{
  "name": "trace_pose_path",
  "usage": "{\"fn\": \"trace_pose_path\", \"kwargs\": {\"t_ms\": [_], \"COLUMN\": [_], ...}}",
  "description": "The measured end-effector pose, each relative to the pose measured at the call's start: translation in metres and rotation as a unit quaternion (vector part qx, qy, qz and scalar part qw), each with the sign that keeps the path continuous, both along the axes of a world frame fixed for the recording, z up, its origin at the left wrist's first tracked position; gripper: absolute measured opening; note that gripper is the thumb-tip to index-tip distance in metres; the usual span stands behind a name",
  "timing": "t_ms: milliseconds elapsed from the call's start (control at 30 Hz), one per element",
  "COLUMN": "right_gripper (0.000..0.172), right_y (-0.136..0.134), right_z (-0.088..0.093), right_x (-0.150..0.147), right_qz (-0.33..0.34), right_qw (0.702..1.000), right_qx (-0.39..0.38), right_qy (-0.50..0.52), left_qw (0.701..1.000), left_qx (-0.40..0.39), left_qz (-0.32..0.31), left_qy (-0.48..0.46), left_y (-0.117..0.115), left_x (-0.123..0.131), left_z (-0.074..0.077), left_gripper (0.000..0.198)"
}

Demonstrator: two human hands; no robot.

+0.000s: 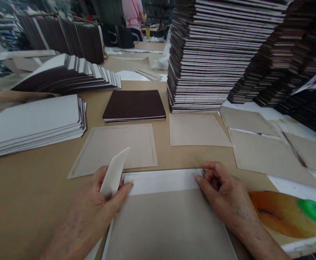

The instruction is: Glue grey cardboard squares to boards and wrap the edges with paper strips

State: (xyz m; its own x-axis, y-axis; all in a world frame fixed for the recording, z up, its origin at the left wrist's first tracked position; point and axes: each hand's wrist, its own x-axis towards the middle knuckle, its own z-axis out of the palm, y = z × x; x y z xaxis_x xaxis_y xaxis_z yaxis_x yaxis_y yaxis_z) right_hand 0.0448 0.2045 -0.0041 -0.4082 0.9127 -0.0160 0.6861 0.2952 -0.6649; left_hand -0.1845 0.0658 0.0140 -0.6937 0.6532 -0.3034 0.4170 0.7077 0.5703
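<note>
A grey-beige board with a white strip along its far edge lies in front of me. My left hand grips a small stiff white card that stands up between thumb and fingers. That hand's thumb also rests at the board's far left corner. At the far right corner, my right hand pinches the board's edge between thumb and fingertips, its other fingers curled in. Just beyond the board lies a flat beige sheet with darker edges.
A tall stack of dark-covered books stands behind at the right. One dark book lies mid-table; white boards are piled left. An orange-brown scraper with a green handle is at right. A person in pink stands far back.
</note>
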Motion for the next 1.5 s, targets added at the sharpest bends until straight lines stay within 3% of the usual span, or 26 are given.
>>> {"fn": "trace_pose_path", "kwargs": {"t_ms": [300, 700, 833, 967, 1033, 1200, 1367, 1500], "right_gripper": [0.019, 0.014, 0.002, 0.014, 0.015, 0.016, 0.016, 0.015], "right_y": [-0.001, 0.000, 0.001, 0.002, 0.003, 0.004, 0.004, 0.005], "right_z": [-0.003, -0.002, -0.002, -0.002, -0.003, -0.003, -0.002, -0.002], "right_x": [0.003, 0.002, 0.004, 0.005, 0.006, 0.006, 0.008, 0.008], "right_qz": [0.008, -0.021, 0.036, 0.086, 0.084, 0.076, 0.079, 0.075], "right_qw": [1.000, 0.999, 0.998, 0.994, 0.994, 0.992, 0.989, 0.986], "right_qx": [0.007, 0.027, 0.050, 0.056, 0.064, 0.096, 0.121, 0.139], "right_qy": [0.001, -0.014, 0.016, 0.041, 0.039, 0.028, 0.006, -0.044], "left_qw": [0.999, 0.998, 0.997, 0.992, 0.992, 0.997, 0.996, 0.992], "left_qx": [-0.036, -0.022, 0.025, 0.064, 0.065, 0.056, 0.050, 0.094], "left_qz": [0.010, 0.024, -0.031, -0.102, -0.106, -0.044, -0.069, -0.084], "left_qy": [0.022, 0.055, 0.067, 0.027, 0.018, 0.016, 0.009, 0.028], "left_y": [-0.002, -0.003, -0.007, -0.010, -0.009, -0.004, -0.004, -0.007], "left_x": [-0.005, -0.005, -0.005, -0.010, -0.009, -0.001, 0.000, 0.000], "left_z": [-0.009, -0.015, -0.018, -0.021, -0.019, -0.003, 0.004, 0.004], "left_gripper": [0.043, 0.045, 0.031, 0.022, 0.022, 0.023, 0.023, 0.023]}}
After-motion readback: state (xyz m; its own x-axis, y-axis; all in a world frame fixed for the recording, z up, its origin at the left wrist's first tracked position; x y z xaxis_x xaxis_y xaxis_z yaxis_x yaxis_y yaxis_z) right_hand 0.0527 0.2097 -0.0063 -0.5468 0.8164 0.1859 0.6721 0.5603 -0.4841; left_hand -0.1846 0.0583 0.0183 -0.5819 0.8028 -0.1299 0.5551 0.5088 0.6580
